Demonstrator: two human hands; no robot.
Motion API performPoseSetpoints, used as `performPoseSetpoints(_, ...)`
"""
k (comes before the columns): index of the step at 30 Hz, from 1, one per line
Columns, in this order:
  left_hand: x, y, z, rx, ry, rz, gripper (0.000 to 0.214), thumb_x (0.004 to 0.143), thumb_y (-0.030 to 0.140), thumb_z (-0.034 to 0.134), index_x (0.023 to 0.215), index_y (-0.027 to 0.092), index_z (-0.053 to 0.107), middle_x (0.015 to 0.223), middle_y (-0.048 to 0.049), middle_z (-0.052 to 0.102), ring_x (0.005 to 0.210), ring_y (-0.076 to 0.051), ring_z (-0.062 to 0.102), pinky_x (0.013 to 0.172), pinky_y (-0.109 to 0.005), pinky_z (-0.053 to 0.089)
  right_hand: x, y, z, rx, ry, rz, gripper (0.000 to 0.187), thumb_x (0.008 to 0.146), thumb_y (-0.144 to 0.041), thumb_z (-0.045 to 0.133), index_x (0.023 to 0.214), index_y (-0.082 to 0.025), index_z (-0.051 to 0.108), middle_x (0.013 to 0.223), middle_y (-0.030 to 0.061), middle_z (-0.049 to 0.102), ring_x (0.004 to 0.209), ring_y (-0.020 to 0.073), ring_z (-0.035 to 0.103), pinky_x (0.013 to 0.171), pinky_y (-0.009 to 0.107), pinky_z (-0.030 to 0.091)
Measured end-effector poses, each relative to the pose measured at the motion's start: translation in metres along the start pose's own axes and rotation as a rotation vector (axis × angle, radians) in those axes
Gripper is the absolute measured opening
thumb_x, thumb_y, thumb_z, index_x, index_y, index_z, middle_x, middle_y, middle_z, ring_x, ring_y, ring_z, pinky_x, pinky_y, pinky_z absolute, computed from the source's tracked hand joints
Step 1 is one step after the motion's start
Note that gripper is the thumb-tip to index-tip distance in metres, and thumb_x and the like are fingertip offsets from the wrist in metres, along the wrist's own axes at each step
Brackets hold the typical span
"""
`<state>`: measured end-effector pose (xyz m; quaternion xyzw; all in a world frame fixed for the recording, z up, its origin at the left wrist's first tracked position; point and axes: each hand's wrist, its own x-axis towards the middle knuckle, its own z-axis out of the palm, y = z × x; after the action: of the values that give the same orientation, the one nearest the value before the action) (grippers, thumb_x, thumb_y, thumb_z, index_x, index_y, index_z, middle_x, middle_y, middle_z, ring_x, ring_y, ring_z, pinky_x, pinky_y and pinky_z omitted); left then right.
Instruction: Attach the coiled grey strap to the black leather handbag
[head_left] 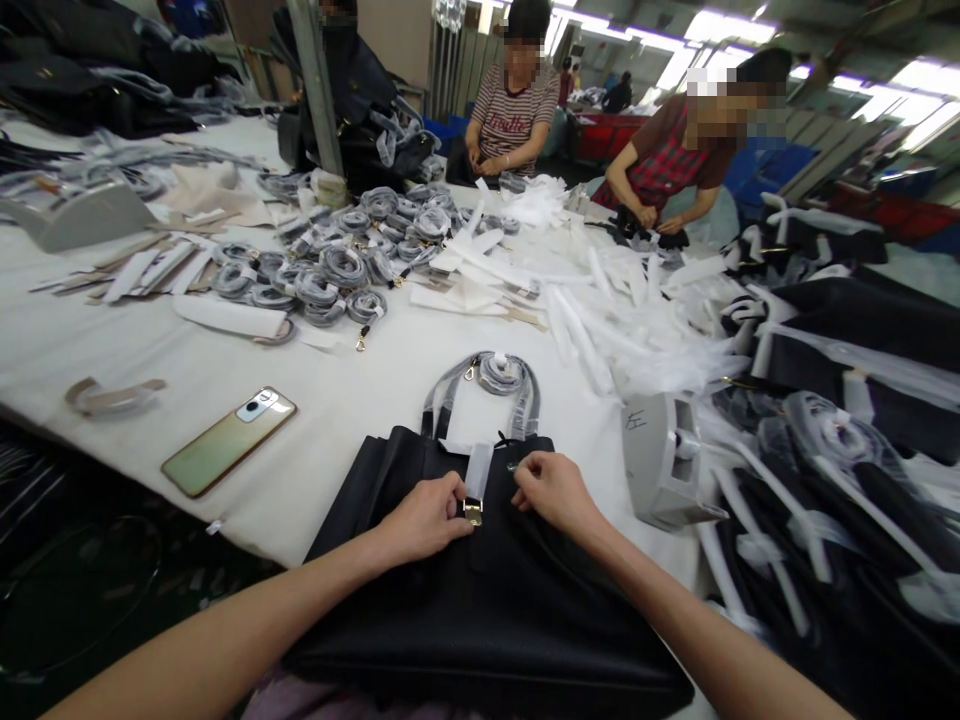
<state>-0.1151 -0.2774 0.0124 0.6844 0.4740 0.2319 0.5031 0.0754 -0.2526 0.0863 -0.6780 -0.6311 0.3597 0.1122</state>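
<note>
A black leather handbag (480, 610) lies flat on the white table (330, 400) right in front of me. Its wrapped grey handles (495, 385) point away from me. My left hand (424, 520) is closed in a pinch on the gold clasp (473, 512) at the end of a white-wrapped strap (478, 468) in the bag's middle. My right hand (551, 490) is closed too, pinching something small and thin near the bag's top edge, just right of the strap.
A phone (229, 440) lies face down at left. A grey tape dispenser (660, 460) stands at right. Piles of coiled wrapped straps (337, 265), white paper strips (600, 300) and black bags (847, 330) cover the table. Two people (517, 110) work on the far side.
</note>
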Motion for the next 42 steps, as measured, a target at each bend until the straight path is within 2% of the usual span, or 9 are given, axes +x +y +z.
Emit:
performPoseSetpoints(7,0.001,-0.009,0.000,-0.073,-0.028,0.015,0.024,0.072,0.030,0.065,0.091,0.019,0.053,0.067,0.0059,0.054,0.059,-0.011,0.053,0.055,-0.022,0.038,-0.030,0.004,-0.020,0.347,-0.205,0.030,0.023,0.074,-0.037,0.060,0.068,-0.015,0.061,0.052,-0.0019,0.060,0.047,0.0093,0.055,0.047,0.019,0.043)
performPoseSetpoints(12,-0.001,-0.012,0.000,-0.073,-0.035,0.038,0.024,0.074,0.030,0.062,0.093,0.019,0.053,0.068,0.0056,0.056,0.058,-0.011,0.053,0.055,-0.022,0.038,-0.061,0.007,-0.023,0.491,-0.199,0.060,0.031,0.073,-0.044,0.065,0.066,-0.014,0.061,0.052,-0.0023,0.059,0.046,0.0069,0.050,0.046,0.018,0.037)
performPoseSetpoints(21,0.003,0.012,-0.011,0.124,-0.097,0.108,0.024,0.080,0.027,0.051,0.101,0.021,0.060,0.067,0.0038,0.059,0.061,-0.012,0.053,0.057,-0.022,0.036,-0.120,0.032,-0.043,0.623,0.085,0.080,0.032,0.070,-0.046,0.071,0.072,-0.014,0.066,0.050,-0.0024,0.056,0.046,0.0080,0.044,0.046,0.020,0.032)
performPoseSetpoints(25,0.010,0.022,-0.011,0.275,-0.057,0.047,0.021,0.082,0.025,0.045,0.078,0.019,0.064,0.069,-0.0003,0.062,0.061,-0.014,0.055,0.057,-0.023,0.034,-0.149,0.063,-0.044,0.718,0.268,0.101,0.034,0.066,-0.048,0.075,0.069,-0.015,0.067,0.053,-0.0011,0.055,0.049,0.0086,0.043,0.048,0.022,0.034)
performPoseSetpoints(29,0.015,0.019,-0.007,0.362,-0.019,-0.064,0.033,0.082,0.036,0.047,0.056,0.018,0.057,0.056,-0.0026,0.057,0.058,-0.017,0.054,0.052,-0.026,0.029,-0.178,0.112,-0.031,0.770,0.419,0.201,0.039,0.061,-0.052,0.076,0.072,-0.015,0.069,0.052,0.0000,0.056,0.048,0.0106,0.043,0.047,0.024,0.035)
performPoseSetpoints(32,0.014,0.019,-0.004,0.381,-0.044,-0.122,0.034,0.080,0.042,0.049,0.059,0.017,0.059,0.055,-0.0020,0.058,0.056,-0.017,0.056,0.051,-0.026,0.031,-0.198,0.146,-0.014,0.736,0.497,0.318,0.046,0.056,-0.055,0.076,0.072,-0.013,0.069,0.053,0.0010,0.057,0.048,0.0121,0.045,0.047,0.025,0.036)
performPoseSetpoints(35,0.011,0.025,-0.004,0.407,-0.012,-0.125,0.023,0.080,0.034,0.051,0.072,0.016,0.062,0.063,-0.0020,0.061,0.061,-0.017,0.057,0.054,-0.025,0.035,-0.213,0.167,0.000,0.724,0.553,0.394,0.048,0.057,-0.056,0.074,0.076,-0.012,0.070,0.056,0.0011,0.059,0.050,0.0132,0.048,0.048,0.025,0.038)
performPoseSetpoints(38,0.006,0.035,-0.007,0.447,-0.038,0.048,0.017,0.082,0.025,0.051,0.093,0.019,0.062,0.078,-0.0013,0.063,0.073,-0.016,0.058,0.066,-0.024,0.040,-0.220,0.176,0.005,0.702,0.547,0.422,0.046,0.060,-0.055,0.071,0.079,-0.013,0.071,0.054,0.0003,0.059,0.049,0.0136,0.049,0.049,0.025,0.039)
performPoseSetpoints(42,0.006,0.048,-0.013,0.581,-0.287,0.366,0.022,0.086,0.020,0.048,0.102,0.021,0.063,0.095,-0.0046,0.064,0.085,-0.017,0.061,0.076,-0.025,0.043,-0.216,0.179,0.002,0.707,0.548,0.399,0.045,0.057,-0.055,0.071,0.075,-0.013,0.071,0.054,0.0018,0.061,0.050,0.0145,0.051,0.049,0.025,0.041)
